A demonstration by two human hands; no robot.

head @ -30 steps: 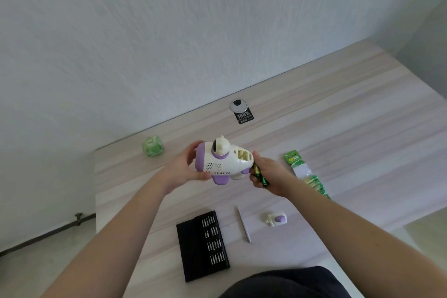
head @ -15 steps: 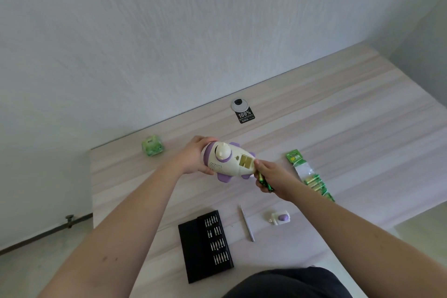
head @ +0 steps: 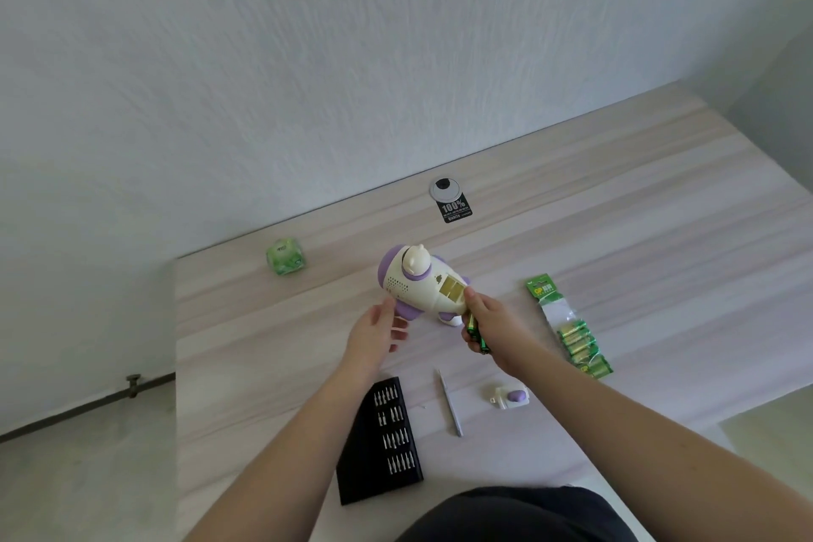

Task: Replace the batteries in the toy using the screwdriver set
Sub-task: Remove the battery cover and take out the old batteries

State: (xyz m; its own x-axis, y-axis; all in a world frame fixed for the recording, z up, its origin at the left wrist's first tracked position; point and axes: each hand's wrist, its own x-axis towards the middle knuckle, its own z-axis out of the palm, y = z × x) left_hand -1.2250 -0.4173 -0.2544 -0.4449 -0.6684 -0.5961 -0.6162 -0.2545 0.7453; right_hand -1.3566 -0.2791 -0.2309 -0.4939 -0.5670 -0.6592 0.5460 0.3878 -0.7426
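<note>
Fingers of the right hand (head: 492, 323), just right of centre frame, curl round green batteries (head: 476, 330) while the fingertips touch the rear of the white and purple toy (head: 422, 284). The left hand (head: 374, 332), at centre, is released, fingers loosely spread under the toy's purple wing, barely touching it. The toy's battery compartment (head: 453, 290) lies uncovered, facing up. Lower in the frame, on the pale wood tabletop (head: 638, 233), lie a slim screwdriver (head: 449, 403), the small compartment cover (head: 510, 397) and the black screwdriver set (head: 387, 436). A pack of fresh batteries (head: 572, 328) sits at the right. To do this step well, the left hand should probably steady the toy first, so cells can be seated one at a time, matching polarity marks.
</note>
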